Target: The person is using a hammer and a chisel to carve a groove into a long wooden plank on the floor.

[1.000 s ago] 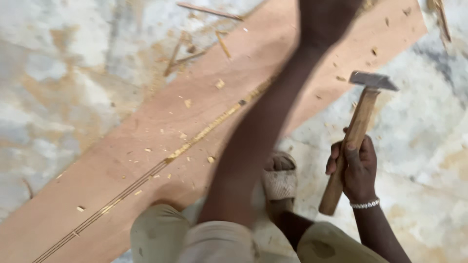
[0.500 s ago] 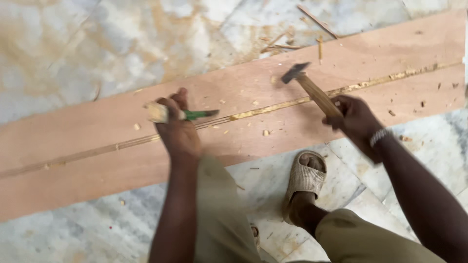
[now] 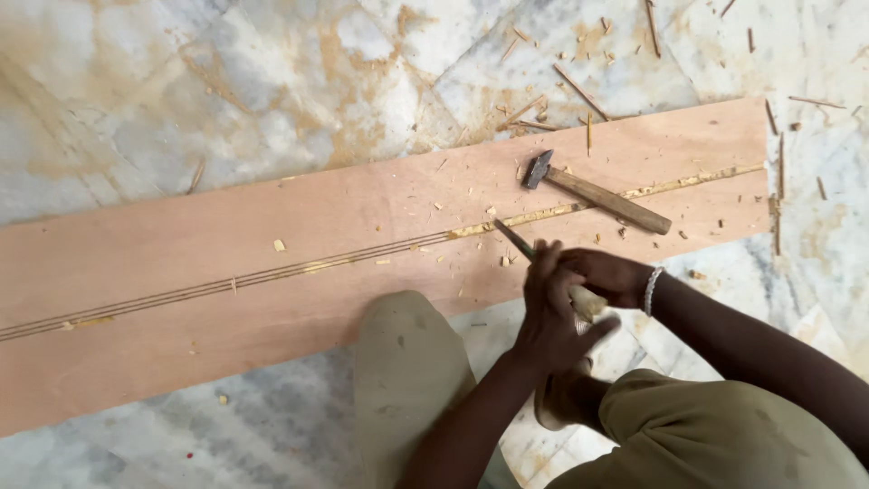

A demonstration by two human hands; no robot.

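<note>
One hammer; one board (grooved)

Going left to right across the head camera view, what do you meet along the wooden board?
The long grooved board → a bent knee → the chisel, its tip in the groove → the left hand → the right hand, both around the chisel handle → the bracelet. The hammer lies farther back on the board.

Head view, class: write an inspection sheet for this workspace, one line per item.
Surface: mottled stone floor.
Job's things: long plywood board with lengthwise groove; chisel, tip at the groove.
Clutter: hammer lying on the board; wood chips scattered about.
Grippers: left hand and right hand both grip the chisel.
Cables: nothing seen.
Surroundings: person's knee, sandalled foot partly hidden.
</note>
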